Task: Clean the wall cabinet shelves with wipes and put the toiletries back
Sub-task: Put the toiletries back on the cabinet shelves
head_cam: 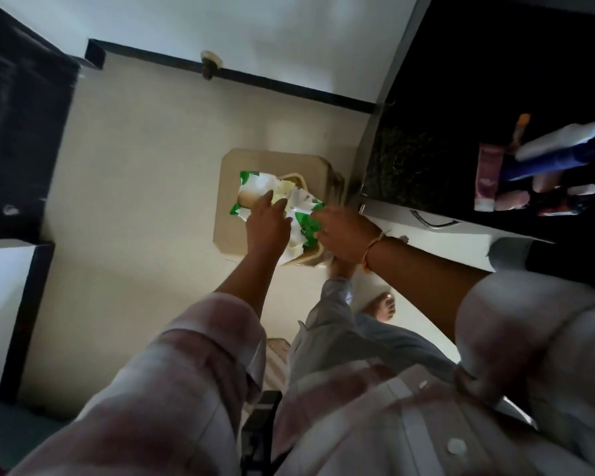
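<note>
Left hand pinches the top of the wipes pack. Just right of those fingers, the right hand grips its green edge.

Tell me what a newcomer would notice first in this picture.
The green and white wipes pack stands out, bright in the dim middle of the view, lying on a beige stool. Both hands are on it: the right hand grips its green end and the left hand is at its opening. At the right edge, toiletries lie on a dark counter.
</note>
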The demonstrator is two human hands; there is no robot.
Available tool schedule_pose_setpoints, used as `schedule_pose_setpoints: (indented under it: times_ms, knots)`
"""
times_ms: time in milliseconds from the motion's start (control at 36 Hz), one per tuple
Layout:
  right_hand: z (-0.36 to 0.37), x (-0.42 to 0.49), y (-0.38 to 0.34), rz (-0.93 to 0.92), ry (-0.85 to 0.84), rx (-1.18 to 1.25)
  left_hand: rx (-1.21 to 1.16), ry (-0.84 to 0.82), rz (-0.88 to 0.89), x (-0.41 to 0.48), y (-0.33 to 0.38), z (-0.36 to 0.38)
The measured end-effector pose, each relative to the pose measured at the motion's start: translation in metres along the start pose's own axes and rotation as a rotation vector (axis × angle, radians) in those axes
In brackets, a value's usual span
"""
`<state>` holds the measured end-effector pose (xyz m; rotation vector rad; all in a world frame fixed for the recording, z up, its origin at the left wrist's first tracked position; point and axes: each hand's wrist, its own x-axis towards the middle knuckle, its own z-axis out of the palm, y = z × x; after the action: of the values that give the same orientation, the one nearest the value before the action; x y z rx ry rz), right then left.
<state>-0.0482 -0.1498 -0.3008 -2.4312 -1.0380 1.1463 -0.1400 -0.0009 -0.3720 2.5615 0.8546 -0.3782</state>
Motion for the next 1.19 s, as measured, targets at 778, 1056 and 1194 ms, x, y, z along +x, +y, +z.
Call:
schedule_pose_setpoints:
  times_ms: [778,1056,1194]
  knots:
    - [-0.010,-0.020,0.059,0.161,0.170,0.146,-0.403,0.251,0.041,0.020,0.047,-0.034]
    - [-0.031,-0.034,0.077,0.312,0.499,0.836,-0.989,-0.139,0.027,0.004,0.155,-0.037]
    - [-0.037,-0.045,0.105,0.350,0.598,0.930,-0.888,-0.303,0.039,0.016,0.186,-0.014]
